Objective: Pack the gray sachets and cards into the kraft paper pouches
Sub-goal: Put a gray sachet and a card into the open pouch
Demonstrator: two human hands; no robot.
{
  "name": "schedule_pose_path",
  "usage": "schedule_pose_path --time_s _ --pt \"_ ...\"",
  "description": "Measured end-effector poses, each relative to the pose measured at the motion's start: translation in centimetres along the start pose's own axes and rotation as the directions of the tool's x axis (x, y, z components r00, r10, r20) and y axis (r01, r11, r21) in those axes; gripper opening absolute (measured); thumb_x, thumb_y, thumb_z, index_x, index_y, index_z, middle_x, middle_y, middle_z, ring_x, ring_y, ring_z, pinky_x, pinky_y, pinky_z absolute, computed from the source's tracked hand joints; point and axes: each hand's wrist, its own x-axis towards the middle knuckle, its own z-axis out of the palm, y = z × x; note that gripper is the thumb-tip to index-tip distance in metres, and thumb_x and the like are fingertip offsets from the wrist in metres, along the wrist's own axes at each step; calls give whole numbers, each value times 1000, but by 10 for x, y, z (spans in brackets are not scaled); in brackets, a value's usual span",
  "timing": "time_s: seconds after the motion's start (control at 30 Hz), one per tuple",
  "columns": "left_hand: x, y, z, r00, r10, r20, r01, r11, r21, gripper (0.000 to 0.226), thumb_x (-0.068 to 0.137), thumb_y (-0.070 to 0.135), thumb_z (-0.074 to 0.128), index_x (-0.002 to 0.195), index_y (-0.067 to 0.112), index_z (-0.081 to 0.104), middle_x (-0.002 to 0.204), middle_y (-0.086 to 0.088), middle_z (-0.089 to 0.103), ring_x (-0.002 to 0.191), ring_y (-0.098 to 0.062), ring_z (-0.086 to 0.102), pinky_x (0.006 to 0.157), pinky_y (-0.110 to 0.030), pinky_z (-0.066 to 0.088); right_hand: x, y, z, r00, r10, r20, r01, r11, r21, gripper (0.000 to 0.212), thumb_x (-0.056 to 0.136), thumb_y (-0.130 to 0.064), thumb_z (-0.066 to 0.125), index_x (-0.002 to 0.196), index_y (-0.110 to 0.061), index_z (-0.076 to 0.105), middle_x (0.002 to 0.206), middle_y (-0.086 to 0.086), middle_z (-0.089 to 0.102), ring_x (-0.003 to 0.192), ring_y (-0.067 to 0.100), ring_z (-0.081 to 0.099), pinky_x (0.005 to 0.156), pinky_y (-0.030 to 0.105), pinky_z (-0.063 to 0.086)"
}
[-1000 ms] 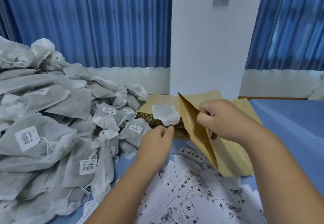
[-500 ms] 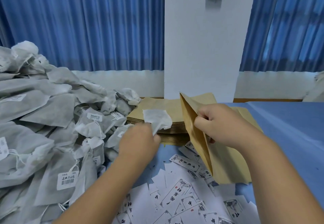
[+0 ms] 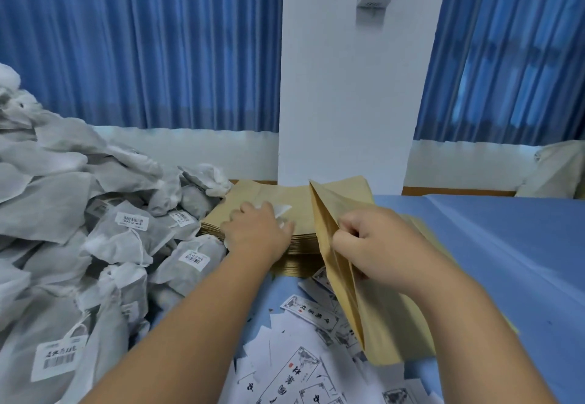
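right hand (image 3: 367,240) pinches kraft pouch (image 3: 380,318) open, inside hidden; left hand (image 3: 256,232) grips white sachet (image 3: 281,209) on pouch stack (image 3: 285,193).

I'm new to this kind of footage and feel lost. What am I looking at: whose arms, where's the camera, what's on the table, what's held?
No machine: a person works with bare hands, and the camera sits on their head, looking forward and down, so both forearms reach in from below. On the blue table cover lie a heap of gray sachets at the left, a stack of kraft pouches in the middle, and printed cards scattered nearest. The right hand pinches a single pouch by its mouth. The left hand lies on a small white piece atop the stack; whether it grips it is too blurred to tell.
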Motion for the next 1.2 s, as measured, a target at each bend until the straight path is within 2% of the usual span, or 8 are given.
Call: schedule_pose_path --time_s 0.17,0.37,0.5,0.67,0.83,0.93,1.0,1.2 --pt "14 1 0 988 -11 151 21 998 -63 62 84 52 57 131 16 37 129 -17 44 121 -36 41 93 -45 42 1 3 0 1000 3 6 -3 999 54 29 79 -21 51 57 -17 32 51 -7 31 51 12 32 50 28 27" --pt "10 -21 -5 999 23 -46 -28 994 -102 33 94 32 52 117 11 41 119 -16 55 112 -36 52 75 -36 38 0 3 -2 1000 -10 -12 10 999 48 28 78 -23 51 58 -17 33 51 -7 33 48 10 30 44 26 23" --pt "-13 -30 -26 989 51 -135 -100 917 -385 36 89 42 58 105 12 48 93 -12 64 90 -34 61 74 -38 50 -2 3 -4 1000 2 -10 -1 998 61 27 78 -22 52 58 -17 36 53 -5 37 51 12 34 49 28 26" --pt "-64 -39 -65 883 19 -469 -379 619 -688 27 72 23 62 94 34 49 70 13 58 70 -1 55 57 -6 38 0 6 -5 997 25 -67 -19 996 84 25 79 -21 53 63 -7 39 55 -3 37 51 12 32 51 28 27" --pt "-112 -14 -82 867 254 -430 -475 154 -867 41 66 23 63 102 44 63 93 8 72 87 -14 68 74 -39 57 3 1 -5 986 -54 -159 58 998 24 12 75 -22 60 70 -11 57 63 2 57 57 13 46 54 28 40" --pt "-124 -2 -75 832 327 -447 -459 -47 -887 43 70 3 59 92 40 67 79 12 72 70 -1 65 60 -19 52 1 -5 -12 990 -48 -132 52 998 26 15 72 -21 59 62 -31 64 52 -13 58 53 -1 52 49 9 38" --pt "-125 -2 -69 813 377 -443 -472 -17 -881 39 72 2 58 92 35 64 77 13 71 70 0 65 61 -15 50 -1 -10 -17 991 -60 -121 54 997 -50 46 75 -11 55 58 -54 58 49 -30 53 52 -15 50 49 3 35" --pt "-119 -13 -72 736 496 -460 -609 189 -771 44 76 18 59 114 39 56 98 7 69 87 -20 68 75 -49 54 -3 -9 -30 987 -3 -159 -9 997 -75 28 74 1 51 52 -14 42 52 1 47 48 19 47 41 15 42"
